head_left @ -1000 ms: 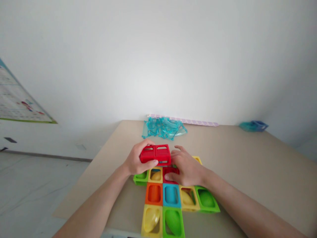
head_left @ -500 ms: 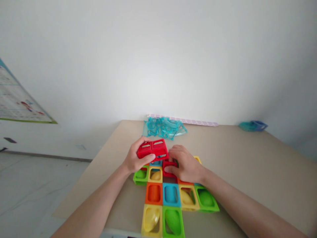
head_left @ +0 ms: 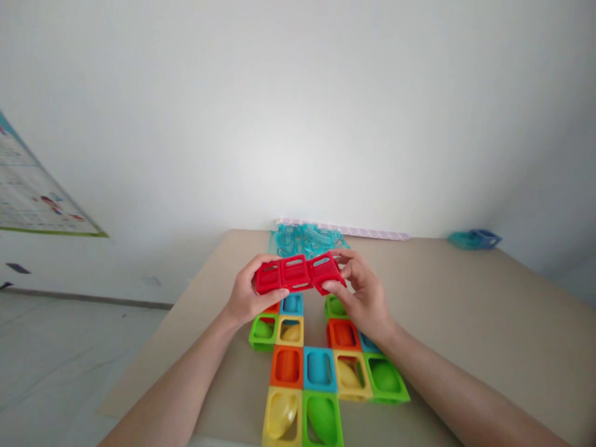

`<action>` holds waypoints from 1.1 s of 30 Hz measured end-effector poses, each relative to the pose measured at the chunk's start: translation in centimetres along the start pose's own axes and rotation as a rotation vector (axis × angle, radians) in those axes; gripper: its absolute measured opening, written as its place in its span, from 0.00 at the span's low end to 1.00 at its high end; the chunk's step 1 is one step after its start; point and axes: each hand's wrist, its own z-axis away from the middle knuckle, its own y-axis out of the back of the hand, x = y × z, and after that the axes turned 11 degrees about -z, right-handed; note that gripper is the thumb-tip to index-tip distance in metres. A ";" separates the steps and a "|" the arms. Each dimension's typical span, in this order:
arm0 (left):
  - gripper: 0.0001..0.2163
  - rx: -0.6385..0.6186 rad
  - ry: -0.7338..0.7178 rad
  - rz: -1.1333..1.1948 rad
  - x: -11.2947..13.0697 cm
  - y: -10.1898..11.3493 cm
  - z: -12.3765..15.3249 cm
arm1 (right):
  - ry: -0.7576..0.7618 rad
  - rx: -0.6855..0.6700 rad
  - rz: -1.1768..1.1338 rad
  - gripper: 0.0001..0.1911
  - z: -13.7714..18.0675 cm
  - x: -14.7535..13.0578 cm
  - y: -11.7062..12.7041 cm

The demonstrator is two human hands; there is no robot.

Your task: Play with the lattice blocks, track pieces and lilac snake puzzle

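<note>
Both of my hands hold a row of three joined red frame tiles (head_left: 297, 274) in the air above the table. My left hand (head_left: 246, 295) grips the left end, fingers wrapped round it. At the right end, my right hand (head_left: 363, 292) pinches the third red tile, which tilts down a little. Below lies a flat layout of coloured square tiles (head_left: 319, 366) in green, yellow, orange and blue, with a gap in its upper middle where bare table shows.
The beige table (head_left: 465, 310) stands against a white wall. A heap of clear teal tiles (head_left: 305, 239) lies at the far edge, with a pale strip (head_left: 372, 232) behind it. A teal and blue piece (head_left: 475, 238) sits far right. A poster (head_left: 28, 198) hangs at left.
My right hand lifted a red tile out of the layout and brought it up to the right end of the red pair in my left hand. Both hands rose.
</note>
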 end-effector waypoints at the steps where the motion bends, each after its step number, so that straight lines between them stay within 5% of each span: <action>1: 0.24 -0.037 -0.011 -0.005 0.1 0.0 0.1 | -0.016 -0.025 -0.015 0.13 0.1 0.0 0.0; 8: 0.24 -0.078 -0.057 -0.036 0.3 0.1 0.2 | -0.049 -0.093 -0.074 0.11 0.3 0.4 -0.1; 18: 0.24 -0.128 -0.081 0.031 0.0 0.4 0.2 | 0.229 -0.113 0.002 0.13 0.4 -0.2 0.4; 26: 0.23 -0.110 -0.153 -0.100 0.5 0.8 0.1 | 0.137 -0.107 -0.161 0.15 1.0 0.4 0.3; 28: 0.23 -0.108 -0.199 -0.163 0.5 0.8 0.1 | 0.107 -0.124 -0.204 0.23 0.8 0.2 0.0; 30: 0.23 -0.100 -0.235 -0.218 0.6 0.8 0.1 | 0.092 -0.202 -0.114 0.32 0.5 -0.2 -0.1; 33: 0.24 -0.075 -0.221 -0.224 0.6 0.6 0.3 | 0.098 -0.328 0.087 0.28 0.1 -0.8 0.0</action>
